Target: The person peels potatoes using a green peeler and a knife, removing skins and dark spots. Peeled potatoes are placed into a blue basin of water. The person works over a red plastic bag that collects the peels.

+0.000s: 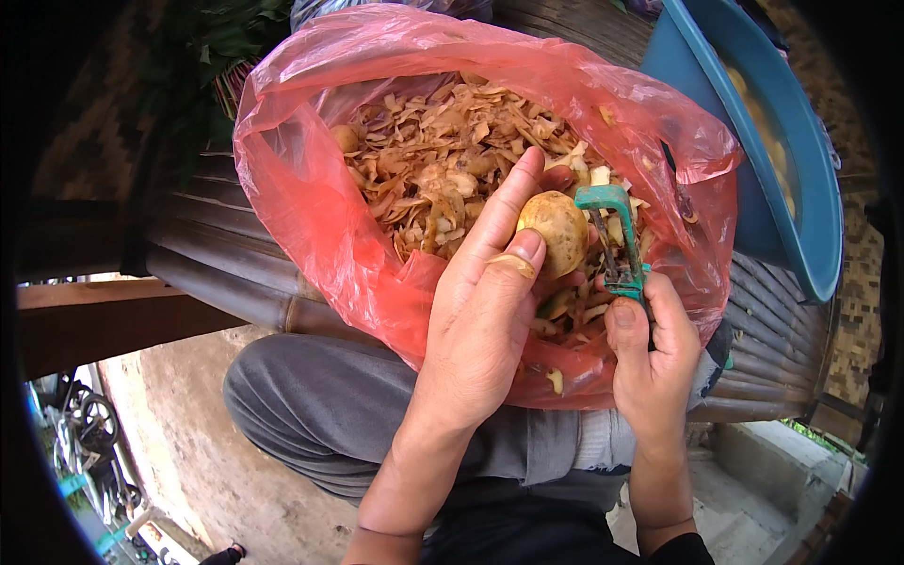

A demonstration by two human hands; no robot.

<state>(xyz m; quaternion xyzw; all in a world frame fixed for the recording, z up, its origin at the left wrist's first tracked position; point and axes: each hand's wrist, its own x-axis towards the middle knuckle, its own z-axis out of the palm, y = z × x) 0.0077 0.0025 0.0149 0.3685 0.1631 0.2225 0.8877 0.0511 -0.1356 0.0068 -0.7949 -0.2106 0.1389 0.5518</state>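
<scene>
My left hand (487, 304) holds a small potato (554, 235) with most of its skin visible, and a strip of peel lies on the thumb. In my right hand (653, 339) is a green-framed peeler (620, 244) with a dirty metal blade, just right of the potato. Both hands are over an open red plastic bag (318, 219). Brown and pale potato peelings (438, 176) fill the bag, and another potato (346, 138) lies at their left edge. The far sides of both hands' fingers are partly hidden.
A blue plastic basin (763, 155) with pale pieces inside stands tilted in view at the right. The bag rests on a bamboo slat bench (233, 261). Leafy greens (233, 42) lie at the upper left, beside another plastic bag (395, 8). Motorcycles (95, 431) are at the lower left.
</scene>
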